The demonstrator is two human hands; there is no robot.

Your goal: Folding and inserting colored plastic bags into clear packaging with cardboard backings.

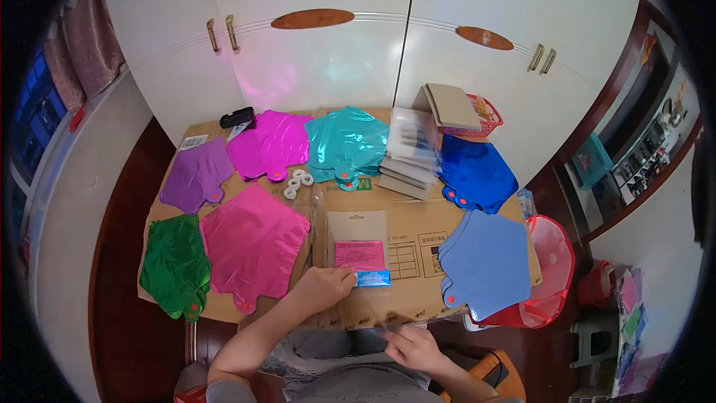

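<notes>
My left hand point(328, 286) is closed, its fingertips at the left end of a small blue packet point(373, 278). The packet lies over the lower edge of a pink printed card point(359, 255), which rests on a beige backing card point(356, 224) with a hang hole at the top. Closer to me, my right hand point(414, 346) pinches the edge of thin clear plastic film point(377, 312) at the table's front edge. To the left of the cards lies a large pink flat foil balloon point(257, 246); a light blue stack of foil balloons point(486, 265) is on the right.
Foil balloons in green point(175, 265), purple point(198, 175), magenta point(270, 145), teal point(347, 145) and dark blue point(479, 172) ring the cardboard-covered table point(418, 227). White ribbon rolls point(298, 179), clear bags point(412, 138), beige cards point(451, 107) and a red basket point(488, 121) stand at the back.
</notes>
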